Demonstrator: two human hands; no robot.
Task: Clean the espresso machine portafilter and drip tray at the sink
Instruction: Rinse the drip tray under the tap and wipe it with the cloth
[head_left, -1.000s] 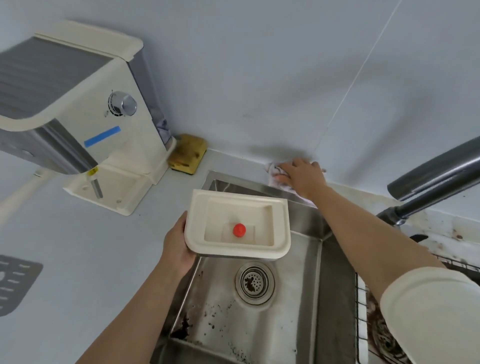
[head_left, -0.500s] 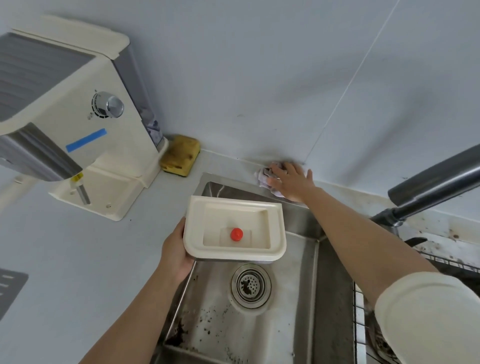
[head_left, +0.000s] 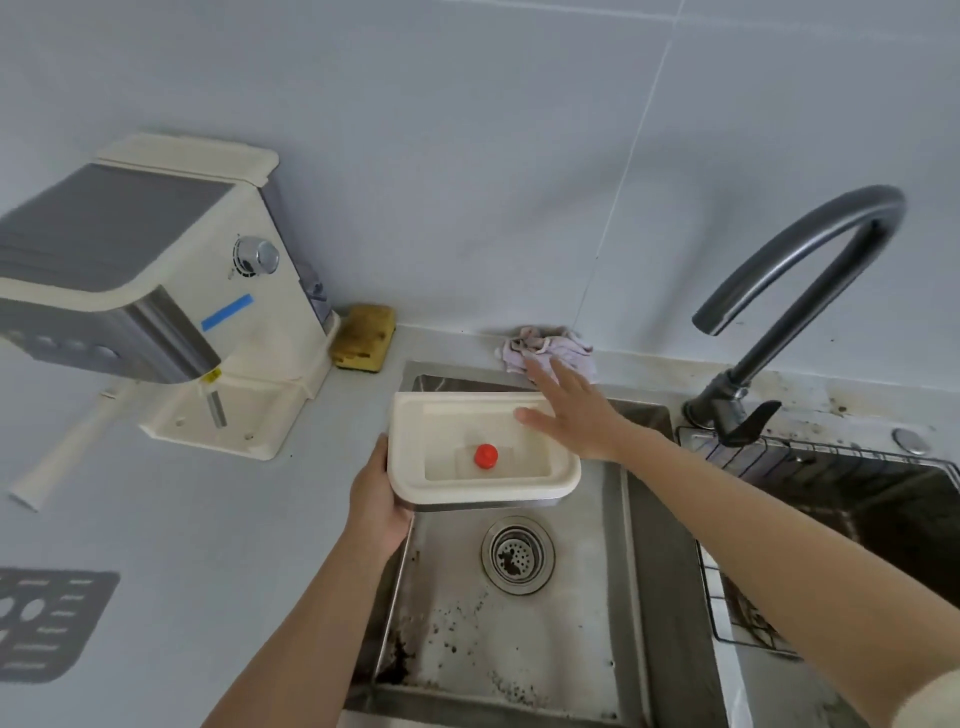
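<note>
Currently we hold the cream rectangular plastic drip tray (head_left: 483, 452), red float at its centre, over the steel sink (head_left: 519, 623): left hand (head_left: 376, 501) clamped on its left edge. Right hand (head_left: 576, 410), grip spread flat and holding nothing, hovers above the tray's far right corner, just short of the crumpled pinkish cloth (head_left: 548, 349) on the counter (head_left: 208, 545).
</note>
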